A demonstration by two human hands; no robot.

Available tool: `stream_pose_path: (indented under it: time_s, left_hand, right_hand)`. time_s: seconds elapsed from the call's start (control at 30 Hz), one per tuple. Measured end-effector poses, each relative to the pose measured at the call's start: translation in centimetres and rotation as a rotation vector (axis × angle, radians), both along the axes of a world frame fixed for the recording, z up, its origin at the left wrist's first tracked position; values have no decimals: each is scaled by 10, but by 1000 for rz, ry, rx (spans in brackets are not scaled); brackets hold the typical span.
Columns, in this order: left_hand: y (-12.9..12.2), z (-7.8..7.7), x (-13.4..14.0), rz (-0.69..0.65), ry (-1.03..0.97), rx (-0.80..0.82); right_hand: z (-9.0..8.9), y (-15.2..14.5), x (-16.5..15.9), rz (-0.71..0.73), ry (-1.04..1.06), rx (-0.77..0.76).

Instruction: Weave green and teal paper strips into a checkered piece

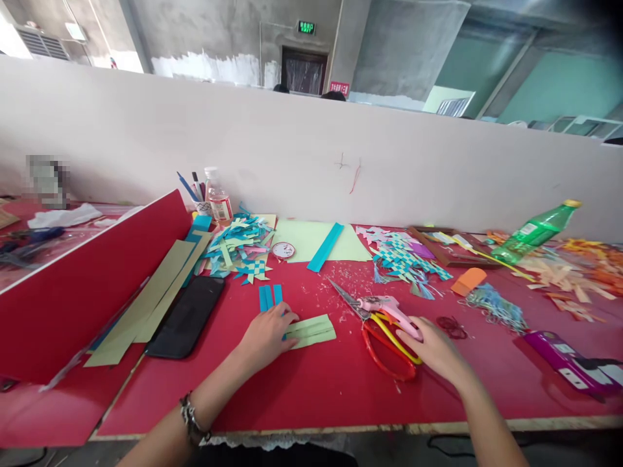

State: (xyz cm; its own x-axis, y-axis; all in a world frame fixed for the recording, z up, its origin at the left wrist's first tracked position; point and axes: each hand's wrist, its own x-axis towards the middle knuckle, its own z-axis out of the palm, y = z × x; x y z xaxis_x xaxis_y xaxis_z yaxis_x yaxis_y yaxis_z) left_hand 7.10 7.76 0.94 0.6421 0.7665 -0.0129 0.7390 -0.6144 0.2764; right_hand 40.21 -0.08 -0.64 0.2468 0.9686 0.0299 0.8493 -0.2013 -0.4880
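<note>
Low over the red table, my left hand (267,332) presses down on paper strips, its fingers bent around them. Blue paper strips (270,298) stick out beyond the hand, and pale green paper strips (315,329) extend to its right; where they meet is hidden beneath my fingers. My right hand (433,347) has its thumb and fingers closed about the end of a pink tool (389,307), which looks like a glue gun. Beneath that tool lies a pair of scissors (368,337) with red and yellow handles, its blades pointing away from me.
A black phone (187,318) and long green strips (141,305) lie left beside a red divider (97,285). Behind are a cut-strip pile (238,243), a round clock (283,250) and woven pieces (406,254). A green bottle (538,232) and purple power strip (567,363) are right.
</note>
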Motion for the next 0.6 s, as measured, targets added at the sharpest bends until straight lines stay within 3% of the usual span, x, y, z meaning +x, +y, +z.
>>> stream_pose_path:
  time_s: [0.17,0.33,0.5,0.6]
  left_hand:
    - [0,5,4,-11,11,-53]
    - [-1,-1,4,-2,-149,-89]
    - [-3,3,-4,34,-393,-101]
    - [-5,7,-14,136,-454,-106]
  right_hand:
    - [-6,9,1,1,-145,-8]
    - [-4,11,-7,-85,-215,-11]
    - [11,5,-19,-292,-165,15]
    - [25,2,-25,-383,-85,104]
